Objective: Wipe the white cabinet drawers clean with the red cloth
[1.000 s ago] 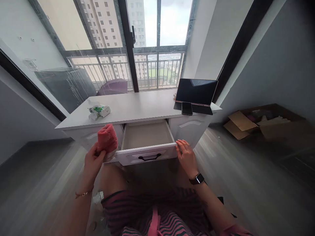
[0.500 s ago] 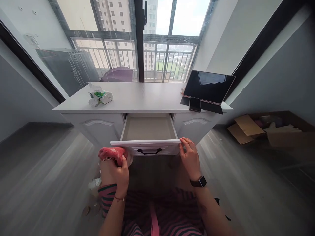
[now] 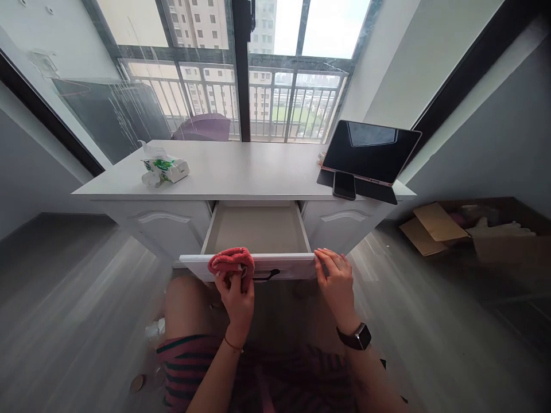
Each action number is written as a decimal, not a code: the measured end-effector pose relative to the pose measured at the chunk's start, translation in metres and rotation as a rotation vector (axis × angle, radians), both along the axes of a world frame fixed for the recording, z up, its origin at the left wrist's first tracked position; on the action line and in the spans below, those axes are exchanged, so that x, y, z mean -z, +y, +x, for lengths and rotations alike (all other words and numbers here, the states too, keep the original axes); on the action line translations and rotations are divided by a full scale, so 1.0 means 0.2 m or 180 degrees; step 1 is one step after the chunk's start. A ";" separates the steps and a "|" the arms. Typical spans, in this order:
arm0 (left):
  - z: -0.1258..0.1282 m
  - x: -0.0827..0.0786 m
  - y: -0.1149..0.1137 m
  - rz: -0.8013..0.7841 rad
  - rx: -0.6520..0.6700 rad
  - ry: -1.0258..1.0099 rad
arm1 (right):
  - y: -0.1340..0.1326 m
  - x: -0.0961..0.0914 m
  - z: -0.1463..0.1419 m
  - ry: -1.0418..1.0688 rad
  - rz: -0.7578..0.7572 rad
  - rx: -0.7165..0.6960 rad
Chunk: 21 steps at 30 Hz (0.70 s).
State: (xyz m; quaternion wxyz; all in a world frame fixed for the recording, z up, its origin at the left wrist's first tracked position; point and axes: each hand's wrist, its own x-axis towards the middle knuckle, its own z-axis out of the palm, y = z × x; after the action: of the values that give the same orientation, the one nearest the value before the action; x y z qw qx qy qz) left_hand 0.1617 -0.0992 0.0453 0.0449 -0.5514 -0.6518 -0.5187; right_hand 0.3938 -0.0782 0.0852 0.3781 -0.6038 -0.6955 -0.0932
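A bunched red cloth [image 3: 231,261] is in my left hand [image 3: 237,303], whose fingers are closed on it. The cloth lies over the top edge of the white drawer front [image 3: 295,267], left of its middle, and hides part of the dark handle [image 3: 272,275]. At the front's right end, my right hand [image 3: 338,285] grips the edge, fingertips on the top corner. The drawer [image 3: 253,229] is pulled out of the white desk [image 3: 253,172], and its pale bottom shows.
A tissue pack [image 3: 166,170] lies on the desk's left side. A tablet on a stand [image 3: 370,152] and a phone [image 3: 344,186] are at the right. On the floor to the right is an open cardboard box [image 3: 503,249]. My legs are below the drawer.
My left hand has moved the red cloth right along the drawer front, from its left end to near the handle. My right hand has stayed at the right end.
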 end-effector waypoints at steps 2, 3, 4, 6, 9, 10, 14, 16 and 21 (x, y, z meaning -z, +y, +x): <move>0.06 0.03 0.01 0.0117 0.0070 0.0192 | 0.02 0.01 0.02 -0.0007 0.0028 -0.0020; 0.09 0.05 0.01 0.0142 0.0155 0.0321 | 0.02 0.02 0.03 -0.0007 0.0025 -0.0042; 0.12 0.06 0.01 0.0166 0.0266 0.0454 | 0.02 0.02 0.04 0.0003 0.0013 -0.0071; 0.19 0.08 0.02 0.0197 0.0558 0.0713 | 0.03 0.02 0.05 0.0076 -0.0022 -0.0123; 0.29 0.10 0.03 0.0202 0.0967 0.0947 | 0.02 0.00 0.06 0.0295 -0.0125 -0.0199; 0.32 0.11 0.03 0.0182 0.1102 0.1026 | 0.02 -0.01 0.06 0.0371 -0.0177 -0.0229; 0.42 0.16 0.06 0.0192 0.1581 0.1566 | 0.01 -0.06 0.07 0.0527 -0.0359 -0.0300; 0.45 0.18 0.08 0.0309 0.1692 0.1802 | 0.01 -0.07 0.07 0.0500 -0.0405 -0.0306; 0.50 0.23 0.12 0.0150 0.2355 0.2262 | 0.02 -0.09 0.07 0.0381 -0.0458 -0.0279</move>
State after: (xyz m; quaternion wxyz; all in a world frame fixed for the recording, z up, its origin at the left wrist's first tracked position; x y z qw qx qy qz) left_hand 0.2618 -0.0752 0.0000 0.0895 -0.8863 -0.3456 -0.2951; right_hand 0.4077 -0.0743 0.1023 0.3783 -0.6028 -0.7024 0.0098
